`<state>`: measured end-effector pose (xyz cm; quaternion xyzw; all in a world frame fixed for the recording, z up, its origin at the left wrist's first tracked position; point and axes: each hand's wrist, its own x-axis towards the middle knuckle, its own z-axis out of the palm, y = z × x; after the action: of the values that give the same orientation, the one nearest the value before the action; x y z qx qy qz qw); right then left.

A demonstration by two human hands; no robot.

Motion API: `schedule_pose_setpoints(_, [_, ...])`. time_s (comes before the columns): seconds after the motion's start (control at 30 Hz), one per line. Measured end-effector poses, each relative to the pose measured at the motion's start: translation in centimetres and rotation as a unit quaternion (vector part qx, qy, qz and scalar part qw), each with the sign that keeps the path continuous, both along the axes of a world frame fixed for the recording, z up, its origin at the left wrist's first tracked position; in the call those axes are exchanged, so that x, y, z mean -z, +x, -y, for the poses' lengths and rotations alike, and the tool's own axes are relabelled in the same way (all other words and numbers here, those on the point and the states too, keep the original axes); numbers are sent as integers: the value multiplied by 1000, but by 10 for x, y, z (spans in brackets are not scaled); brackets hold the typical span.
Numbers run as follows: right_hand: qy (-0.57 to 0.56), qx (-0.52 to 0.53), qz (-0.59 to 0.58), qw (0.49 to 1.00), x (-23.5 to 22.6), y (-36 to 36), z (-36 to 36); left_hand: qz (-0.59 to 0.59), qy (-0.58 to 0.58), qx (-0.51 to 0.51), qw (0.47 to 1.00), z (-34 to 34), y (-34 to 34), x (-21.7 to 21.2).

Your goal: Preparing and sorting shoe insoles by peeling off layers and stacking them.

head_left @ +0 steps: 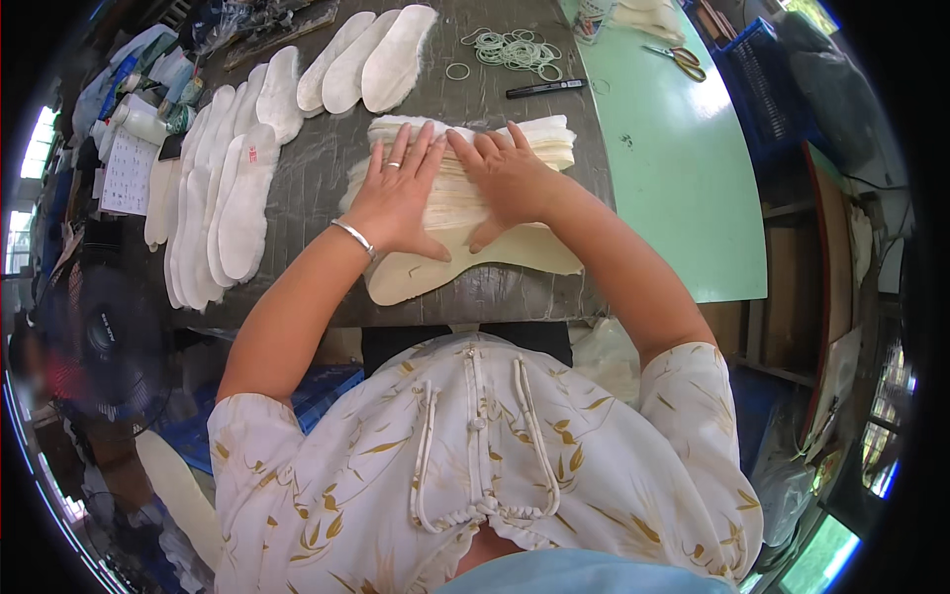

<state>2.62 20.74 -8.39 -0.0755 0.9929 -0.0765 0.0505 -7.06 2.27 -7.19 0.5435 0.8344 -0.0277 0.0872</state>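
Cream-coloured insole pieces lie in a fanned stack [465, 188] directly beneath both palms, on the grey bench [317, 168] just ahead of the person's patterned blouse. The left hand [396, 193] presses flat on the stack's left half, fingers spread and pointing away from the body, a ring on one finger and a silver bangle [354, 238] at the wrist; its grip is released, palm down, closed around nothing. The right hand [505, 178] lies beside it on the right half, likewise flat and unclenched, its fingertips close to those of the left. The lowest insole [495, 262] juts out toward the body under the heels of both hands, its long axis running left to right across the bench, so the stack spreads crosswise to the fingers; both hands sit equally on it, neither nearer. To the left of the left hand, well apart, a row of white fleecy insoles [223, 188] overlaps along the bench edge. Beyond the fingertips three more white insoles [371, 59] lie side by side, with a scatter of rubber bands [515, 49] and a black pen [546, 88] beyond the right hand. Farther right, on the green surface [673, 178], rests a pair of scissors [681, 59].
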Motion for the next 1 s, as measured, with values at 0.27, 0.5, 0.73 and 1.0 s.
schedule_pose_setpoints(0.27, [-243, 99, 21, 965, -15, -38, -54, 34, 44, 45, 997, -3, 0, 2])
schedule_pose_setpoints(0.5, [-262, 107, 181, 942, -7, -77, -82, 38, 68, 61, 995, 1, 7, -3])
schedule_pose_setpoints(0.73, [-227, 93, -92, 965, 24, -100, -91, 83, 123, 47, 988, 3, 9, -5])
schedule_pose_setpoints(1.0, [-350, 179, 164, 905, -17, -131, -103, 93, 122, 53, 987, 5, 16, -3])
